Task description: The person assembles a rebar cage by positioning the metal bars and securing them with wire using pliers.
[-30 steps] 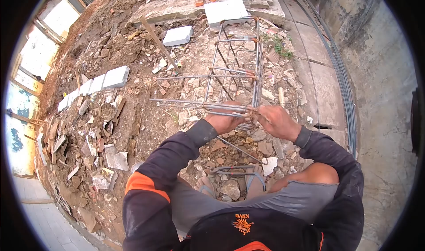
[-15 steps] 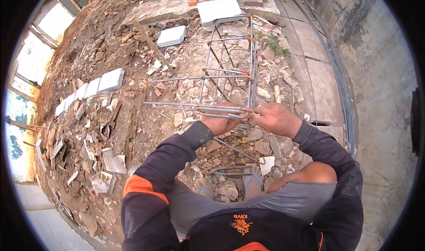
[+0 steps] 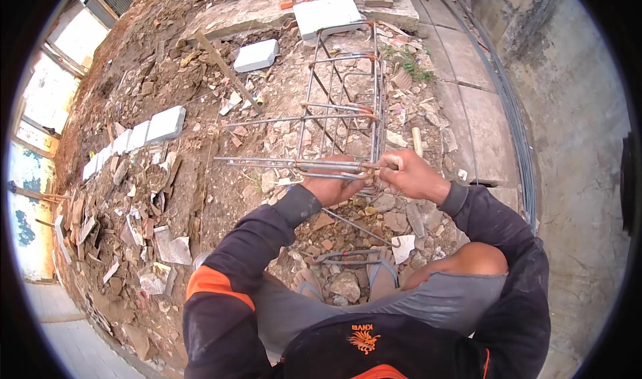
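Note:
In front of me stands a rebar cage (image 3: 309, 103) of long steel bars crossed by rectangular stirrups, reaching away over the rubble. Its near end lies between my hands. My left hand (image 3: 331, 188) is closed around the near bars, its fingers partly hidden behind them. At the near right corner, my right hand (image 3: 414, 175) is closed, thumb and fingers pinched against the bars; what lies in the pinch is too small to make out. A thin hooked metal rod (image 3: 358, 226) lies below my hands. Between my feet rests a narrow, looped metal piece (image 3: 348, 257).
Broken stone and brick cover the ground. White blocks (image 3: 166, 123) lie to the left, with another white block (image 3: 257, 55) farther ahead. A wooden stake (image 3: 224, 65) leans nearby. Long bars (image 3: 513, 132) run beside the wall (image 3: 568, 111) on the right.
My right hand has turned slightly at the cage's corner, and its fingers have shifted. My left hand keeps its hold. The view has moved a little.

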Tool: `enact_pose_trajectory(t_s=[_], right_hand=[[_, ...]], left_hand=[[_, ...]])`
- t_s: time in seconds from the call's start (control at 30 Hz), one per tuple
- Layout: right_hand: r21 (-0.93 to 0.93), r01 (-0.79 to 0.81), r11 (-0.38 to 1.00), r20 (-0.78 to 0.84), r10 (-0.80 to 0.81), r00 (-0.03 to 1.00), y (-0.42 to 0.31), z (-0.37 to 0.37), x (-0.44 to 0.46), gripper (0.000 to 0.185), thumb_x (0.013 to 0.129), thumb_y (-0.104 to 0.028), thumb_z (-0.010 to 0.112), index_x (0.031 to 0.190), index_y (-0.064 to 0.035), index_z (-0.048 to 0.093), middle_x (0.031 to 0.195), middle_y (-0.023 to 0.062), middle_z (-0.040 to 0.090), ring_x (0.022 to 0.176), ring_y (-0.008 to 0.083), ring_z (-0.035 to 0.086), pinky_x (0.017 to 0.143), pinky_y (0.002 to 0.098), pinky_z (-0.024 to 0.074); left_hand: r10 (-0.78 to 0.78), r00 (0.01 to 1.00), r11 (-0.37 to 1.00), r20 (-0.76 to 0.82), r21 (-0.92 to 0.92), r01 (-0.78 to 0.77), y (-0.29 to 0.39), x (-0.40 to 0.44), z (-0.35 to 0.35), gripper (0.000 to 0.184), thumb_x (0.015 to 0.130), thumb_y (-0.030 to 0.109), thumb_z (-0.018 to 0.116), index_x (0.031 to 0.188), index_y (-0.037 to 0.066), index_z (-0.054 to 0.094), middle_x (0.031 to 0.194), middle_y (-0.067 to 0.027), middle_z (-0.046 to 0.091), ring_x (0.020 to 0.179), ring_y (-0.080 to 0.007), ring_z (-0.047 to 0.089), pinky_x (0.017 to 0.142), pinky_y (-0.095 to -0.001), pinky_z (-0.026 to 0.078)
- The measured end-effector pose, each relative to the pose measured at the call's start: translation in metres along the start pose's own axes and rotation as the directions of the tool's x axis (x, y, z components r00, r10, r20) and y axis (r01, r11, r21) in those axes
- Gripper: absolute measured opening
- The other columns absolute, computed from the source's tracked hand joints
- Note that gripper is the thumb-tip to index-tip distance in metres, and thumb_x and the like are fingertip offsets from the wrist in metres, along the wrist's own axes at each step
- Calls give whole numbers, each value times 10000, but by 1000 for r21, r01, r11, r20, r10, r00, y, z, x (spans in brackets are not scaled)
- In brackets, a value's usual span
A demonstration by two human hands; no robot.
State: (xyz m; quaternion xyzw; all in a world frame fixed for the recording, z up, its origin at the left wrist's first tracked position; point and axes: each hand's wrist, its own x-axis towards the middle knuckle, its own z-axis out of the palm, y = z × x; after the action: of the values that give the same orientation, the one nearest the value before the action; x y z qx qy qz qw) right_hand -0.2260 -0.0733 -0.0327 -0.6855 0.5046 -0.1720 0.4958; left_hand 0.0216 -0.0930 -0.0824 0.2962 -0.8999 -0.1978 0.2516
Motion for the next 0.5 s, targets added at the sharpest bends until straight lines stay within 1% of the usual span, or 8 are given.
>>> enact_pose_trajectory(t_s=[0.13,0.2,0.23,0.3,0.33,0.4,0.43,0.5], right_hand=[[42,-46,998,26,45,999,-8,-10,-5,189,949,-176,682,1020,-10,739,762,94,708,711,191,696,659,386,534],[-369,155,917,113,-121,986,-5,-20,-9,205,892,-158,688,1020,-6,736,796,161,718,757,306,717,709,450,547],[-371,151,916,108,-119,987,-7,-20,-11,205,892,-158,688,1020,-6,736,796,161,718,757,306,717,709,450,547],[-464,218,859,109,-189,976,-11,-17,-16,192,837,-133,681,972,-1,719,819,220,704,826,399,704,758,516,539],[-462,217,860,109,-187,976,-11,-16,-18,192,837,-133,681,972,-1,719,819,220,704,826,399,704,758,516,539],[-700,250,669,116,-239,964,-14,-15,-20,145,804,-103,673,914,-12,698,815,216,691,815,398,700,736,518,539],[-700,251,669,116,-240,964,-17,-14,-23,145,804,-103,673,914,-12,698,815,216,691,815,398,700,736,518,539],[-779,332,532,152,-354,923,-22,-13,-29,130,773,-85,676,892,-34,687,864,185,682,812,356,691,705,484,545]], left_hand=[[24,999,1000,-26,-13,-24,2,2,0,289,897,286,781,1119,104,739,865,-112,658,787,-335,653,680,-450,524],[38,998,999,-48,-2,-38,0,1,1,299,893,290,777,1125,106,744,872,-112,675,798,-332,668,684,-443,539],[37,998,999,-52,-13,-37,1,1,0,301,893,291,772,1129,107,746,879,-113,682,804,-332,674,686,-439,545],[16,999,1000,-29,3,-16,5,3,-4,310,895,284,763,1150,108,749,884,-114,691,817,-328,683,695,-433,552],[15,1000,1000,-27,1,-15,4,3,-2,310,895,284,763,1150,108,749,884,-114,691,817,-328,683,695,-433,552],[49,998,998,-47,46,-47,3,5,0,307,894,287,765,1144,109,751,879,-112,691,813,-327,680,699,-437,549],[48,998,998,-47,47,-46,3,5,0,307,894,287,765,1144,109,751,879,-112,691,813,-327,680,699,-437,549],[10,1000,1000,-13,24,-10,3,5,0,307,892,295,769,1141,116,755,879,-112,694,813,-330,679,703,-444,547]])
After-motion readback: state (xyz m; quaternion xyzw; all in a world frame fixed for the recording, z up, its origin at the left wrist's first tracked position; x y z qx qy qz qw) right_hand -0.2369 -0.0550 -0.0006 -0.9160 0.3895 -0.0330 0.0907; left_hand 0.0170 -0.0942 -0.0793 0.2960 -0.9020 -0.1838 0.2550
